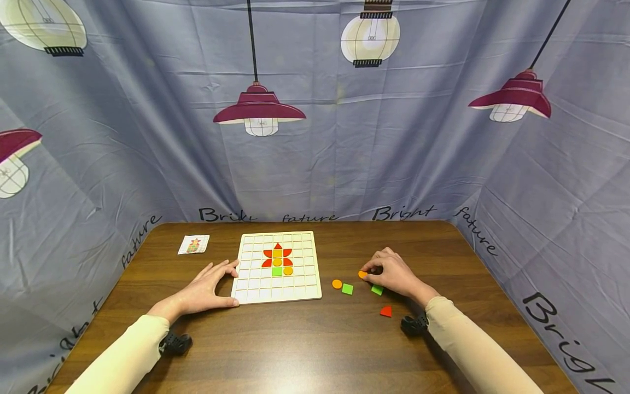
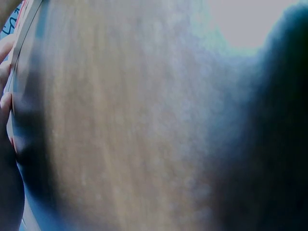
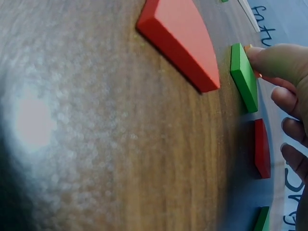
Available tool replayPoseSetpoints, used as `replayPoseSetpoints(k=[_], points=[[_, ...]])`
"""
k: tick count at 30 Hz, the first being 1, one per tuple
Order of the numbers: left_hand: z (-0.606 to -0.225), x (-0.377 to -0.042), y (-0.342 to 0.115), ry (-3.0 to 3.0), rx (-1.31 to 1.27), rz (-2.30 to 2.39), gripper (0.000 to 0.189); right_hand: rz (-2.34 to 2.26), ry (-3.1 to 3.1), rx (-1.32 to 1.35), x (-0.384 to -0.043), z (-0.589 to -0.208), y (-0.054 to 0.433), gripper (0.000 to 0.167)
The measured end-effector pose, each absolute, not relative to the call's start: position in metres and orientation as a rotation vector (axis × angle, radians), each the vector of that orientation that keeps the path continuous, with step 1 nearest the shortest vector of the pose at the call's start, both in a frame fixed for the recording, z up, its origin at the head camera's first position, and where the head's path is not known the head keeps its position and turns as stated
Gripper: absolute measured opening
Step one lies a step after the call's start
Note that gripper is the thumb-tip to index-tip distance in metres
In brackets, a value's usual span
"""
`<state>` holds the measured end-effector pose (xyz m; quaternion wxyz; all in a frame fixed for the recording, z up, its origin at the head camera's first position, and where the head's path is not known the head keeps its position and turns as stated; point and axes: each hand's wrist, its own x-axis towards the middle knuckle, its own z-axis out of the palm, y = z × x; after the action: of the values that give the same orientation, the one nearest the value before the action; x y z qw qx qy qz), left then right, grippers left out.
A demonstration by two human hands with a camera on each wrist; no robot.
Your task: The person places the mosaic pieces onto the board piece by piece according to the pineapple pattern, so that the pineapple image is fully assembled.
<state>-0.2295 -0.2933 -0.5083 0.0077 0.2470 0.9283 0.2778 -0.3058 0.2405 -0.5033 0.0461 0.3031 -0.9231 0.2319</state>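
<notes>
A white grid board (image 1: 302, 284) lies on the table with a pattern of red, yellow, orange and green pieces at its middle. Along its left edge rests my left hand (image 1: 209, 287), thumb at the near corner and fingers spread farther up; the left wrist view catches only some fingers (image 2: 6, 103) at its edge. Between thumb and fingertips my right hand (image 1: 394, 272) pinches an orange disc (image 1: 362, 274), mostly hidden in the right wrist view. Beside that hand lie a green square (image 1: 377, 290) and, nearer, a red quarter-circle piece (image 1: 386, 311).
Between board and right hand lie another orange disc (image 1: 337, 284) and a green square (image 1: 347, 289). A small pattern card (image 1: 194, 244) sits at the back left. More red (image 3: 262, 149) and green pieces show in the right wrist view. A printed curtain (image 1: 334, 175) surrounds the table.
</notes>
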Motion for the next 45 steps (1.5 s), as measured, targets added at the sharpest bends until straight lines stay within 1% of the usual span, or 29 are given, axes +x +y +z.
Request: replayPoseSetpoints(k=[13, 19, 26, 33, 40, 45], points=[[-0.506, -0.231, -0.293, 2.899, 0.766, 0.862, 0.06, 0.665, -2.79, 0.943, -0.309, -0.501, 0.23, 0.011], [-0.506, -0.231, -0.294, 2.9, 0.768, 0.859, 0.06, 0.685, -2.759, 0.948, -0.313, -0.493, 0.213, 0.011], [-0.506, -0.231, -0.294, 2.896, 0.763, 0.855, 0.059, 0.735, -2.7, 1.017, -0.319, -0.483, 0.173, 0.011], [-0.506, -0.23, -0.293, 2.9, 0.775, 0.862, 0.06, 0.769, -2.67, 1.1, -0.321, -0.478, 0.126, 0.016], [-0.507, -0.23, -0.293, 2.899, 0.769, 0.87, 0.061, 0.721, -2.663, 1.193, -0.319, -0.48, 0.079, 0.014], [-0.507, -0.23, -0.293, 2.896, 0.766, 0.873, 0.061, 0.659, -2.647, 1.229, -0.318, -0.485, 0.047, 0.017]])
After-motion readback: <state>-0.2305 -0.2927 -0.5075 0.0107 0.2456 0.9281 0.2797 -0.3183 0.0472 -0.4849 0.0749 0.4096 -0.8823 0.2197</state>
